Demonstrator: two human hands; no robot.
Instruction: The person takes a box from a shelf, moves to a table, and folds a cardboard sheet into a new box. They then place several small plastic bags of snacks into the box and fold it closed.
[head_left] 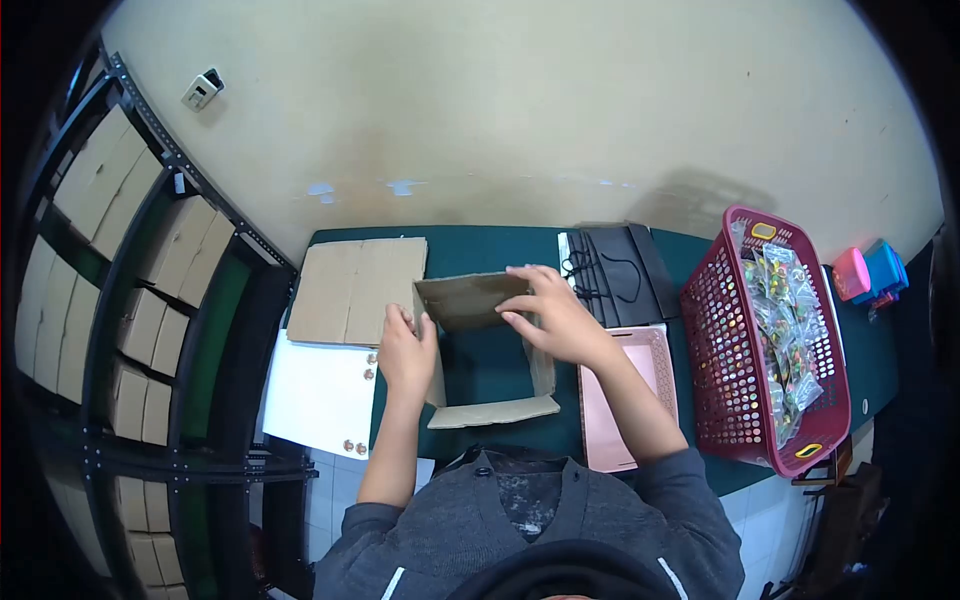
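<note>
A brown cardboard box stands opened out in front of me, and the green tabletop shows through its middle. My left hand grips its left wall, thumb and fingers closed around the edge. At the far right corner is my right hand, its fingers bent over the far flap and the thumb beside the right wall. The near flap is folded outward toward my body. To the left lies a stack of flattened cardboard, close to my left hand.
White sheets with small round brown pieces lie at left. Black paper bags and a pink tray are at right, beside a maroon basket of filled plastic packets. Metal shelves hold boxes at far left.
</note>
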